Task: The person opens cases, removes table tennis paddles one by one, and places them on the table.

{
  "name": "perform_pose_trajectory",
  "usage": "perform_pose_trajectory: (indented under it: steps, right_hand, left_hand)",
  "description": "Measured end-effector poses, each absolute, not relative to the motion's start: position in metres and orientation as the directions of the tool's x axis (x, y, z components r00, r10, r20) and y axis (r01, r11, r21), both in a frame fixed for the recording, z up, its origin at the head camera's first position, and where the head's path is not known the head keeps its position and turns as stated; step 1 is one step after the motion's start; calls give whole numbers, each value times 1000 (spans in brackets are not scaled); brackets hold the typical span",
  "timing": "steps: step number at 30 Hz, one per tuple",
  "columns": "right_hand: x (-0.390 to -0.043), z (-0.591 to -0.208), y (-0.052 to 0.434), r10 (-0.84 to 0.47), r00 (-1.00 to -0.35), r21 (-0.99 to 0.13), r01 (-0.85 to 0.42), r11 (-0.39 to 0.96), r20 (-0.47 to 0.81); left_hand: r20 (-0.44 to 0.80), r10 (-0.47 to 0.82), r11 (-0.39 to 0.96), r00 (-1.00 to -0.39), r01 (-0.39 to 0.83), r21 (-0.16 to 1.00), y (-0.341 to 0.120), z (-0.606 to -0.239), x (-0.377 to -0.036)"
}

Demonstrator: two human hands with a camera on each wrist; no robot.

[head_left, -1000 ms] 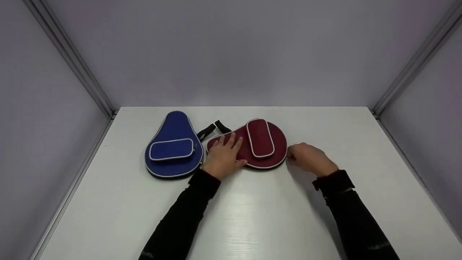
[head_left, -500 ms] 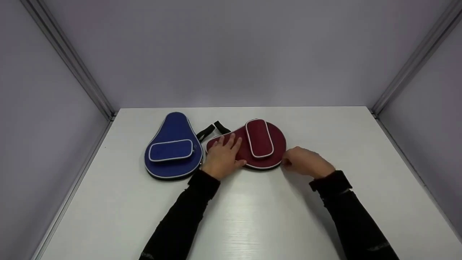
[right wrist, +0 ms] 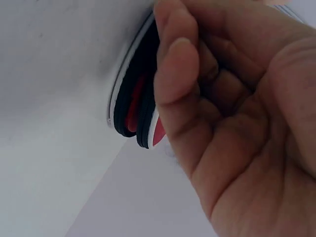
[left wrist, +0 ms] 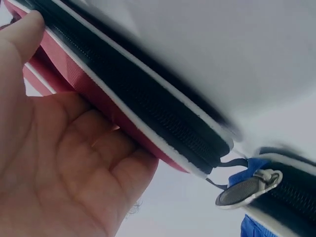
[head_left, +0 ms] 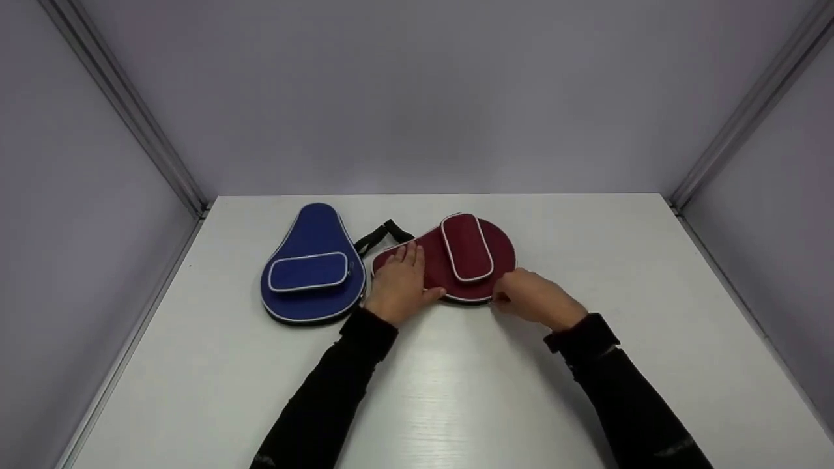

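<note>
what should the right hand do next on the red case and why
Probably draw the right hand along the near edge of the red case toward the left hand. The zip is parted near the right hand but looks closed near the left hand, which rests on the case. The right hand seems to pinch the zip, though any pull is hidden.

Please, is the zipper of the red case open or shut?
Partly open. Beside the right hand, the red case gapes, red showing between black edges; beside the left hand, the zipper looks closed.
</note>
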State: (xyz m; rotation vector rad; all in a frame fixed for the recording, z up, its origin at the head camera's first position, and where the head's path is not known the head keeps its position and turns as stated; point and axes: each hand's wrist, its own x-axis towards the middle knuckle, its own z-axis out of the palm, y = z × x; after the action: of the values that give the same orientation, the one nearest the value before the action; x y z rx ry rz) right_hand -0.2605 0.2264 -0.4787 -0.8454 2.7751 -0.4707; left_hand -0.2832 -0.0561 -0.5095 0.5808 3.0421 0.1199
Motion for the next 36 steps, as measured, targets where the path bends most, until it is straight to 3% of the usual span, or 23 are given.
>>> perform_pose_trajectory:
  steps: [4, 7, 12, 21, 24, 31, 36]
  right_hand:
    - [-262, -480, 227, -493, -866, -325, -442, 836, -89]
    - [-264, -481, 229, -459, -885, -312, -416, 854, -77]
    - [-267, -481, 236, -424, -905, -289, -393, 873, -48]
    - [-276, -481, 253, -348, -936, -281, -320, 905, -56]
    - [-279, -481, 258, -317, -947, -286, -289, 914, -55]
    - [-284, -484, 268, -274, -962, -286, -258, 923, -17]
    - [-284, -485, 270, -267, -964, -279, -255, 926, -5]
  left_hand:
    - [25, 397, 899, -918, 394, 193, -63, -535, -300]
    - [-2, 406, 894, -914, 396, 209, -64, -528, -297]
    - [-92, 420, 907, -903, 413, 81, -55, -485, -267]
    - [-166, 484, 873, -859, 486, 27, -45, -463, -246]
    - [-186, 538, 840, -822, 541, 38, -47, -460, -245]
    - [-241, 658, 753, -713, 624, 210, -48, -454, -245]
    - [-241, 753, 657, -612, 720, 226, -44, -456, -245]
